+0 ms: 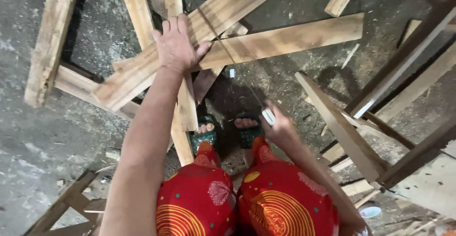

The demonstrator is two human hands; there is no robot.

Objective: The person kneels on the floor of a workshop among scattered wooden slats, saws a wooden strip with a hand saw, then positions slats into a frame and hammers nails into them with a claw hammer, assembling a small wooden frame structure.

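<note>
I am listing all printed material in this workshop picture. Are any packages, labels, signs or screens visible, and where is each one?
None can be made out: no package, label, sign or screen.
Only wooden planks on the dusty floor.
Left hand presses on them.
Right hand holds a tape measure.

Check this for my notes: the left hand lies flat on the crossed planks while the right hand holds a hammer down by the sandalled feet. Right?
Not quite. The head view shows the right hand holding a tape measure, its tape stretched up across the planks, not a hammer. The left hand does lie flat on them, above the sandalled feet.
</note>
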